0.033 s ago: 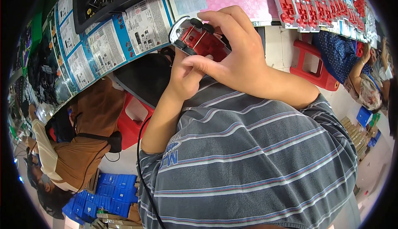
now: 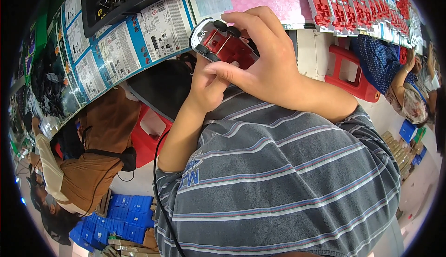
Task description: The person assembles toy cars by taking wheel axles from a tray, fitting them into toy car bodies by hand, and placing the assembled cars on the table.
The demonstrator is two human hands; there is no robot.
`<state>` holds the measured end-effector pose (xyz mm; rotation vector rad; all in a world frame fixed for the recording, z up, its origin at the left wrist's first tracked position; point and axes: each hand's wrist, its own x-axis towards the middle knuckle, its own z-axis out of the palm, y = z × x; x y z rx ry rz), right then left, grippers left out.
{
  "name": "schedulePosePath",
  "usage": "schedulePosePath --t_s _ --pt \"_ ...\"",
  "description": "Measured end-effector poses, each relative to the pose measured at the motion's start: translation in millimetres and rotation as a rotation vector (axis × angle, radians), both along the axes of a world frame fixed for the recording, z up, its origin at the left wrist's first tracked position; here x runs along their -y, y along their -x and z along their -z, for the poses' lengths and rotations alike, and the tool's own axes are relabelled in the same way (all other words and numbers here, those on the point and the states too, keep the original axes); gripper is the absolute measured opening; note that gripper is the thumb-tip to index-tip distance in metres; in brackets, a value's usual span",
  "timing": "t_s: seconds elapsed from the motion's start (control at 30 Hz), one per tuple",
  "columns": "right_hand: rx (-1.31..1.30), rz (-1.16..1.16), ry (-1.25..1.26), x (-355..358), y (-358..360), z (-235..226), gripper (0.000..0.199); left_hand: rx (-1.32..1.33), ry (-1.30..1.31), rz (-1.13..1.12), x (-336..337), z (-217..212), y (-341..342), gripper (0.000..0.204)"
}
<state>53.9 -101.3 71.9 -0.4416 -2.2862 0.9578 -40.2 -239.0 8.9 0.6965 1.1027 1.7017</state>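
A toy car [image 2: 235, 51] is held underside up before my chest, level with the table's near edge. It has a silver body, a red chassis, black wheels and thin metal axles. My left hand [image 2: 207, 88] grips it from beneath, its fingers mostly hidden behind the car. My right hand [image 2: 270, 61] curls round the right side, with the forefinger by the upper wheels and the thumb along the lower edge. Two wheels show at one axle near the silver end, and another wheel sits by my right fingertips.
A black tray [image 2: 93, 24] of small wheels with axles stands at the back left, on printed card sheets [image 2: 162, 27]. Rows of similar silver-and-red car parts [image 2: 320, 10] lie at the back right. Red stools [image 2: 346, 78] stand by the table. A person in brown [image 2: 95, 178] sits left; others are at right.
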Motion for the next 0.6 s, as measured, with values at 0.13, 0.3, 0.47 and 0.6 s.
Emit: schedulePosePath --t_s 0.13,0.3,0.47,0.6 --pt "-0.004 -0.007 -0.003 0.3 1.4 -1.3 0.072 0.026 -0.006 -0.001 0.0 1.1 -0.3 0.07" --pt "0.008 -0.013 -0.019 -0.6 3.8 -0.7 0.071 0.006 0.003 0.006 0.4 -1.2 2.2 0.068" --pt "0.014 -0.016 -0.014 -1.0 4.8 -0.7 0.07 0.012 -0.001 -0.01 0.0 -1.9 2.7 0.066" --pt "-0.001 -0.025 0.03 -0.2 7.2 -1.6 0.066 -0.007 0.0 -0.022 -1.8 1.0 3.0 0.066"
